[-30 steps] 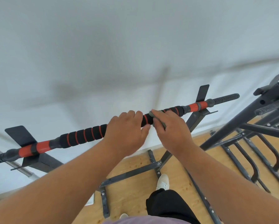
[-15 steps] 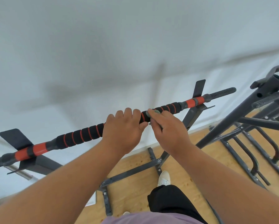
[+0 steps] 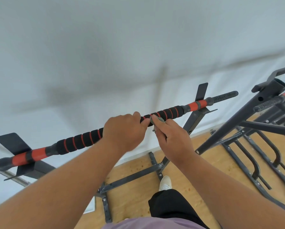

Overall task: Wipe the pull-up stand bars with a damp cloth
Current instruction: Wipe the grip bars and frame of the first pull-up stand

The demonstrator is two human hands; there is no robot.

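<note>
Bar [image 3: 169,113] gripped by left hand [image 3: 124,132]; cloth [image 3: 156,120] pinched by right hand [image 3: 172,142].
Unwiped foam runs rightward and farther from the cloth.

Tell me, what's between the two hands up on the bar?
A short bit of the black foam bar with red rings shows between the left hand and the right hand, which pinches a small grey cloth. The head view shows it.

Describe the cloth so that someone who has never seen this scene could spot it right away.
Find the long pull-up bar with black foam and red rings that crosses in front of the white wall. Two hands meet near its middle; the cloth is the small grey-green wad that the right hand pinches against the foam. It is the only soft, crumpled thing there; the left hand grips bare foam.
</note>
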